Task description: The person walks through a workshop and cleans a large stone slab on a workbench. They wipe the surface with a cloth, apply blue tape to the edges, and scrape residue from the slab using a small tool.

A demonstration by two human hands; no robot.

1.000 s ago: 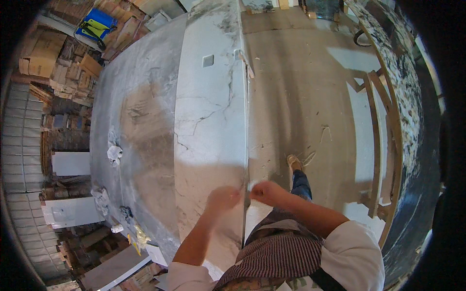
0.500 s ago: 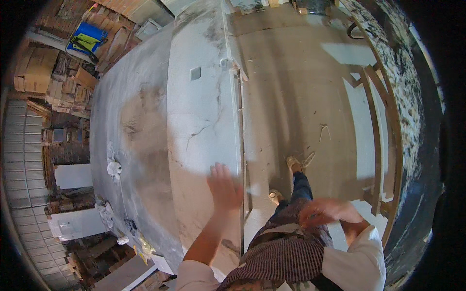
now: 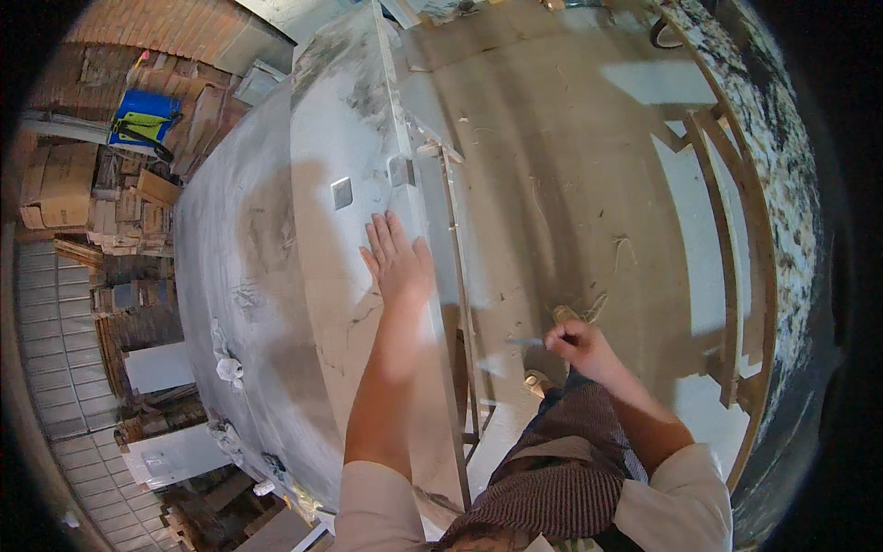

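Observation:
A long pale stone slab (image 3: 322, 304) with dark veining lies along my left side. My left hand (image 3: 401, 262) rests palm down on it near its right edge, fingers stretched and a little apart. Just beyond the fingertips is a small light square patch (image 3: 342, 193), and a second grey patch (image 3: 401, 171) sits at the edge. My right hand (image 3: 578, 348) hangs over the floor to the right of the slab, closed in a pinch. A thin, short, greyish strip (image 3: 526, 341) sticks out leftward from its fingers; blur hides its exact kind.
Crumpled white material (image 3: 230, 370) lies on the grey surface farther left. Wood pieces and boxes (image 3: 64, 187) are stacked at the far left, with a blue and yellow-green item (image 3: 145, 118) among them. A wooden frame (image 3: 722, 248) supports a black-and-white patterned slab (image 3: 777, 166) at right.
My left hand has slid farther along the slab, closer to the square patch. My right hand has moved away from my waist and out over the floor, the thin strip now showing.

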